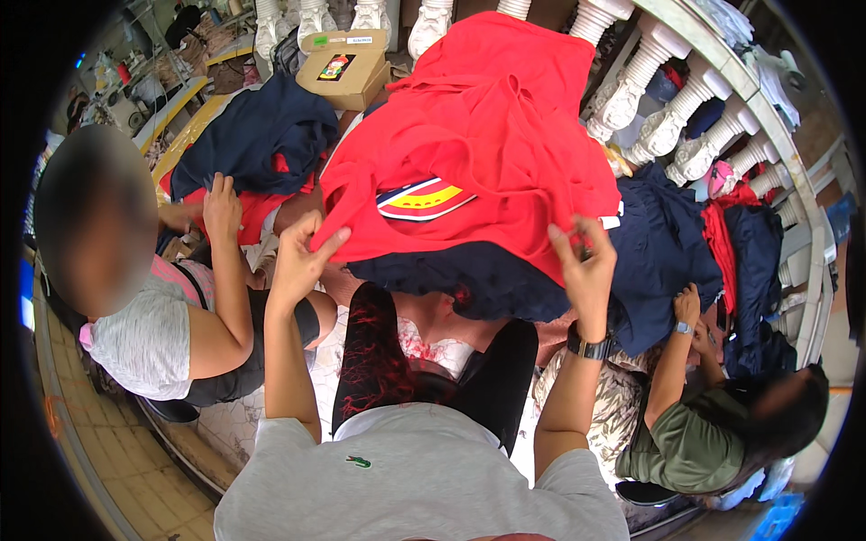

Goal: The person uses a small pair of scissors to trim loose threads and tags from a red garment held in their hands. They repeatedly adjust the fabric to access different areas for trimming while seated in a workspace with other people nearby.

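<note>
A bright red garment (505, 185) lies spread before me, its body heaped toward the far side. A printed patch in yellow, white, navy and red (428, 198) shows through an opening in the cloth. My left hand (299, 257) pinches the near left edge between thumb and fingers. At the near right edge, my right hand (588, 266) grips the same garment, with a dark watch on the wrist. The fabric between the two hands is lifted and loosely stretched. Below it, navy cloth (469, 275) hangs over my lap.
A cardboard box (354, 72) stands behind the red pile, near white balusters (624, 95). The person at left handles navy cloth (262, 131) and red cloth. On the right, another person works at a navy garment pile (663, 239). Machines and thread clutter the far left.
</note>
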Demonstrator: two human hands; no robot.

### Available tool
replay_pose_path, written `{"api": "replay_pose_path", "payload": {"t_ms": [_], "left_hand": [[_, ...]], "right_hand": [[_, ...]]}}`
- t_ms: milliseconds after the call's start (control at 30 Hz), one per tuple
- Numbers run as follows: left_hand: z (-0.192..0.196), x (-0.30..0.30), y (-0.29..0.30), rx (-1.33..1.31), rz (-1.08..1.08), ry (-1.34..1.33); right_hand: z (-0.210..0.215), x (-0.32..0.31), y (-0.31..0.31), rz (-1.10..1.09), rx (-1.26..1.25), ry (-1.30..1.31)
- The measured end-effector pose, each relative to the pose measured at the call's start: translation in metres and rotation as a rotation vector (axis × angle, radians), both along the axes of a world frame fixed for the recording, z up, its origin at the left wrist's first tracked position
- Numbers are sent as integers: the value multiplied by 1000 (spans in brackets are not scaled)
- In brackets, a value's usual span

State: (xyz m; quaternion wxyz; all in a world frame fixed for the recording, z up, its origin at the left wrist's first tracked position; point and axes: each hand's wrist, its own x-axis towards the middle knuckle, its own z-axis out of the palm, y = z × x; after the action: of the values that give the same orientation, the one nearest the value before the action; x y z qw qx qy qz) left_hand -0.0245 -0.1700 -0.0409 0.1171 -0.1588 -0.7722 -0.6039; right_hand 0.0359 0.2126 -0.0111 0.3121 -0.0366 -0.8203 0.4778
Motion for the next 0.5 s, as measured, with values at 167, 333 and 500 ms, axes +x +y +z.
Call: {"api": "replay_pose_path", "payload": {"t_ms": [167,333,500], "left_hand": [[-9,38,-35,359,-216,-150],[-4,73,7,30,-208,-12],[5,87,114,-316,-323,358]], "right_hand": [[15,42,-28,359,-103,-103],[0,45,-28,170,-140,-62],[27,34,-81,172,-244,45]]}}
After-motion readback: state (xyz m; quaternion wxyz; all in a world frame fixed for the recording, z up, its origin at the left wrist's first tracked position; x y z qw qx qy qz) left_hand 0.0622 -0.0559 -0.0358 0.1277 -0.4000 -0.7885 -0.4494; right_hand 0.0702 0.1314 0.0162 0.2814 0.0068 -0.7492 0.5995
